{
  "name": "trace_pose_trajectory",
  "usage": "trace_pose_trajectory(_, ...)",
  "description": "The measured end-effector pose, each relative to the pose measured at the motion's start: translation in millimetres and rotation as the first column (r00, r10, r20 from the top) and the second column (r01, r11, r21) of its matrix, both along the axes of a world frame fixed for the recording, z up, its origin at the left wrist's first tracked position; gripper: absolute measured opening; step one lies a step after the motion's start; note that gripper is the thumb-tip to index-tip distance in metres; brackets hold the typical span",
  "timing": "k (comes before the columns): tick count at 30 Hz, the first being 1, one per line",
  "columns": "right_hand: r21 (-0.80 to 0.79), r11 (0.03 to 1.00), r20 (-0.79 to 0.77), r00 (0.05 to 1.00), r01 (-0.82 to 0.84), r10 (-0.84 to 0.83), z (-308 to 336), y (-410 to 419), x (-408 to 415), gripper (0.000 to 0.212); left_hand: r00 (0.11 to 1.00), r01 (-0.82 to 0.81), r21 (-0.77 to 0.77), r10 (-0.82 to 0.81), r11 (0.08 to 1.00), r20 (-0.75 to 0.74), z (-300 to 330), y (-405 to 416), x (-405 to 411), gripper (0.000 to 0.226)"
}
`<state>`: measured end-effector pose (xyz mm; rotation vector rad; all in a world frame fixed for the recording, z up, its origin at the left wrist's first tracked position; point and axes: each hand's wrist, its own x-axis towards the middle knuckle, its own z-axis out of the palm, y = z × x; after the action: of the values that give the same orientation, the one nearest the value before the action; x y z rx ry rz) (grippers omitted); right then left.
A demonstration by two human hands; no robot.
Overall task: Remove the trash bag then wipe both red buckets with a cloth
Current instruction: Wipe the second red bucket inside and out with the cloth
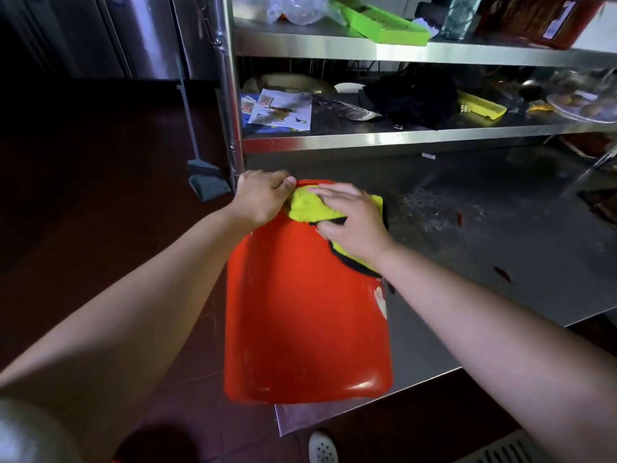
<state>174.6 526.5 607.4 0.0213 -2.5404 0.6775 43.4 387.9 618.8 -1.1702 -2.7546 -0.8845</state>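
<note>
1. Nearest the camera, two bare forearms are reaching in from 7 and 5 o'clock toward a red bucket (307,312) that is lying on its side at the left end of a steel desk (500,262).
2. Its bottom end is overhanging the desk's near edge at 6 o'clock; its far end is lying toward 12 o'clock, just below the shelving.
3. Long axis: running roughly 6 to 12 o'clock, leaning slightly toward 1. Which end is the mouth cannot be told for certain; the rounded near end is reading as the base.
4. Left hand (262,198) is gripping the far left corner at about 11 o'clock, fingers curled over the edge.
5. Right hand (350,222) is lying flat, fingers spread, pressing a yellow cloth (310,207) with a dark trim against the upper wall near the far end.
6. Handling, as a judgement: the shell is looking like thin, glossy plastic, so probably light, fairly stiff yet slightly flexing, and slippery under a cloth; lying on a curved side and overhanging, it is likely to slide or roll unless the rim is being held.
7. Best hold: the far edge or corner, where fingers can hook over.
8. No trash bag or second bucket is showing here.
</note>
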Motion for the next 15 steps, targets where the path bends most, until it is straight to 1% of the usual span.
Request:
trace_pose_trajectory(4,-0.004,1.000,0.084,0.996,-0.022,0.023,4.9,-0.1,-18.4,0.028,0.986,-0.115,0.033,0.110,0.993,0.122,-5.2,-8.5,-3.1,0.036)
trace_pose_trajectory(6,-0.013,0.999,0.101,0.994,-0.043,0.044,2.6,-12.9,-12.8,0.027,0.978,-0.147,0.014,0.143,0.989,0.149,-7.8,-16.3,-4.2,0.039)
trace_pose_trajectory(9,0.097,0.983,0.123,0.982,-0.156,0.144,-5.5,-36.5,16.0,0.027,0.966,-0.177,0.027,0.169,0.984,0.197,-11.2,-30.1,-4.8,0.042)
trace_pose_trajectory(11,0.179,0.954,0.106,0.969,-0.240,0.224,-11.4,-51.3,42.9,0.026,0.954,-0.195,0.029,0.183,0.980,0.236,-12.4,-39.1,-5.0,0.044)
trace_pose_trajectory(13,0.200,0.930,0.102,0.951,-0.308,0.293,-18.3,-65.0,69.4,0.025,0.944,-0.208,0.008,0.198,0.978,0.264,-13.7,-46.3,-6.2,0.047)
trace_pose_trajectory(15,0.195,0.912,0.108,0.932,-0.362,0.347,-25.8,-75.0,92.3,0.026,0.933,-0.214,0.019,0.198,0.977,0.300,-12.7,-49.7,-5.3,0.047)
